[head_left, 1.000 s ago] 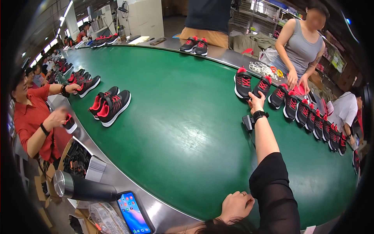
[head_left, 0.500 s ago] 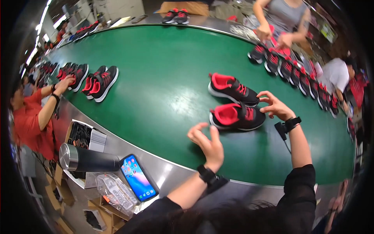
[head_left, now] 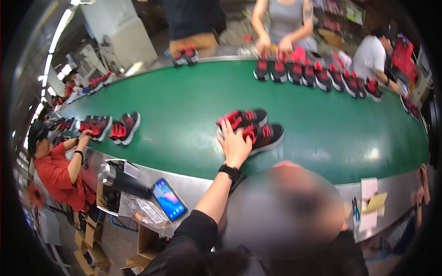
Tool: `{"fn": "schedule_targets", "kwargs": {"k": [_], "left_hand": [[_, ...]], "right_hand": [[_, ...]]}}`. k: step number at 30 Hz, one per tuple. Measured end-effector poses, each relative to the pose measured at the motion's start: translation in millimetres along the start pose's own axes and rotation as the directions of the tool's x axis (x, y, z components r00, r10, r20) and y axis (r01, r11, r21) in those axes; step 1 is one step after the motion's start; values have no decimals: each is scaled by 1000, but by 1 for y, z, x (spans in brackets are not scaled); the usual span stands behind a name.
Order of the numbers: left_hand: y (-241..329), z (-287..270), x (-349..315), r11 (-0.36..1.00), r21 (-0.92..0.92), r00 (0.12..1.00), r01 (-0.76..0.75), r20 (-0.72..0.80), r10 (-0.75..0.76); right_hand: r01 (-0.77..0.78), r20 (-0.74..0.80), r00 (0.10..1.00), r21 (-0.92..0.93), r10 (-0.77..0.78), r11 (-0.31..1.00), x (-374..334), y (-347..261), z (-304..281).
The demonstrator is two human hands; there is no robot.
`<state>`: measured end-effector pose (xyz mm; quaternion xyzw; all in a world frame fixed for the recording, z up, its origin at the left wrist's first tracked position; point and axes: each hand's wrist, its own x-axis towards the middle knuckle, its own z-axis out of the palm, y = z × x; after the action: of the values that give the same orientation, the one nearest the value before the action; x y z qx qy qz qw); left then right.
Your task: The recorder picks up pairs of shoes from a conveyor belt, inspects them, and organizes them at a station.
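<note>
A pair of black sneakers with red linings, red laces and pale soles sits side by side on the green table, toes to the right. My left hand is at their heel end, its fingers and thumb bent around the heels and collars of both. A dark band circles that wrist. A big blurred patch covers the spot where my right arm would show, so my right hand's fingers cannot be made out.
On the metal edge at left lie a phone, a dark bottle and a plastic bag. More sneakers line the far side, before a person in grey. Another person in red handles sneakers at left. Paper slips lie right.
The view has swung and tilted. My left hand has gone from beside the sneakers onto their heels. My right hand, earlier open at the toes, is lost in the blurred patch.
</note>
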<state>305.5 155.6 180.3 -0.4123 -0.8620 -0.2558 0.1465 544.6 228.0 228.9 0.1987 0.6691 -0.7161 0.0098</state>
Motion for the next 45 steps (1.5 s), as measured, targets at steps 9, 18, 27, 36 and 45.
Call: {"fn": "schedule_targets", "kwargs": {"k": [9, 18, 27, 36, 45], "left_hand": [[38, -75, 0, 939, 233, 915, -254, 372, 155], [75, -172, -183, 976, 96, 965, -196, 198, 174], [93, -192, -236, 976, -61, 907, -207, 361, 215], [94, -181, -254, 960, -124, 913, -249, 300, 276], [89, -176, -261, 948, -208, 929, -242, 232, 288]], "right_hand": [[330, -618, 741, -5, -262, 944, -1, 57, 44], [363, -568, 655, -343, -499, 867, -95, 21, 111], [214, -358, 895, -180, -267, 960, -145, 41, 88], [76, -175, 984, 174, -46, 982, -136, 58, 77], [35, -105, 994, 185, -15, 982, -141, 61, 73]]}}
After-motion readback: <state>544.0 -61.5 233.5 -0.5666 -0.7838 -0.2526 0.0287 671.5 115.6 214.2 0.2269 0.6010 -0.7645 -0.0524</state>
